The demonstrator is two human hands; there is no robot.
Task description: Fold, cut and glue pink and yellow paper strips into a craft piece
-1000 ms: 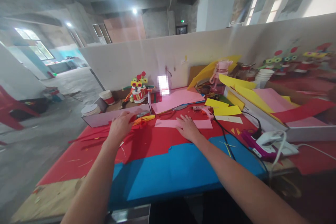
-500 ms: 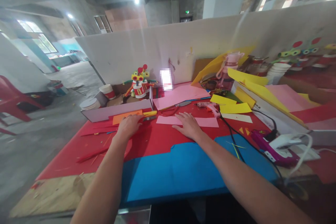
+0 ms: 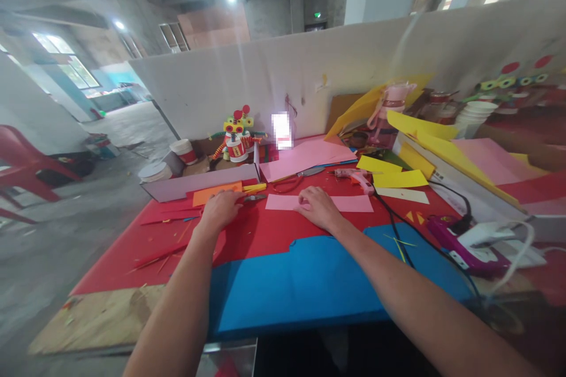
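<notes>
My right hand (image 3: 317,207) is over a pink paper strip (image 3: 354,204) lying flat on the red table cover. Its fingers are curled, with thumb and forefinger closed on the strip. My left hand (image 3: 221,210) rests with fingers loosely apart at the edge of an orange paper piece (image 3: 212,194). Close to its fingertips lie a yellow stick-like item (image 3: 255,187) and a small grey metal tool (image 3: 255,197), whose kind is unclear. Red-handled scissors (image 3: 287,185) lie behind the strip, beside a large pink sheet (image 3: 305,156).
A pink glue gun (image 3: 360,177) with a black cord lies right of the scissors, by yellow paper pieces (image 3: 402,179). A purple power strip (image 3: 469,247) is at the right. Blue sheets (image 3: 256,291) cover the near edge. Paper-cup robot figures (image 3: 237,141) stand at the back.
My right hand's fingers, stretched out over the pink strip before, have curled in and closed on it. My left hand has barely moved. The view has shifted slightly.
</notes>
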